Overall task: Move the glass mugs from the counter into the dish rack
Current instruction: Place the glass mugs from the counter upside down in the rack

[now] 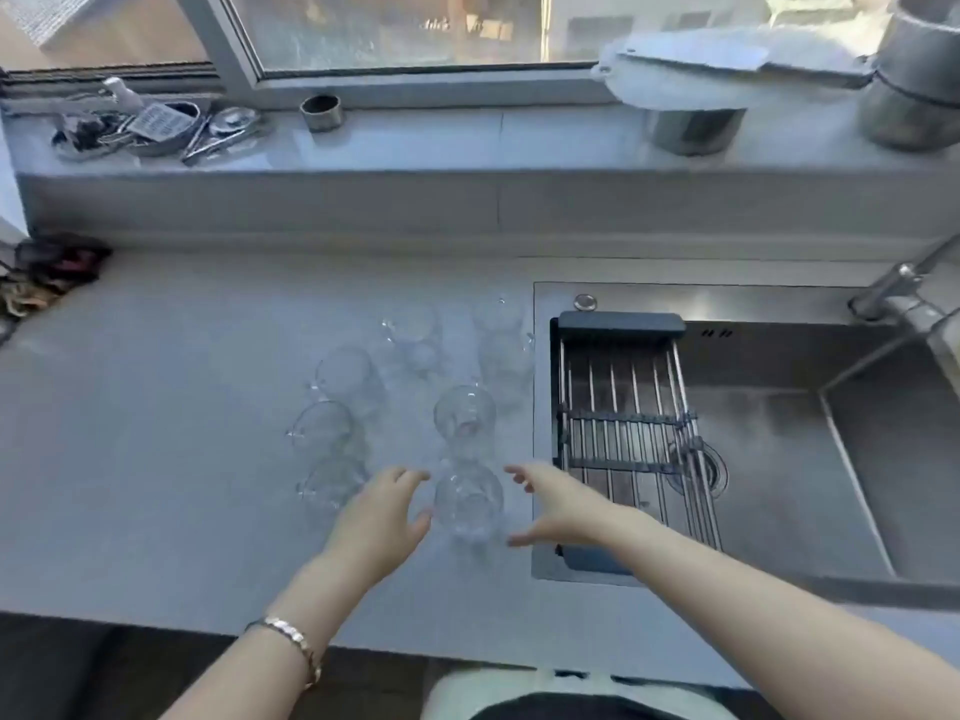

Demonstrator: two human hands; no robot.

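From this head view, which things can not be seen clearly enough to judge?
- Far glass mugs: clear glass on the pale counter, so the exact count is uncertain.
- Nearest mug: whether the left hand or right hand touches it cannot be told.
- Dish rack: near end hidden by the right forearm.
- Faucet: cut by the right edge.
- Items on the sill: too blurred to name.

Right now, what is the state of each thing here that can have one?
Left hand: open, beside the nearest mug, not gripping.
Right hand: open, beside the same mug.
Nearest mug: on the counter, empty.
Other mugs: on the counter.
Dish rack: over the sink, empty.
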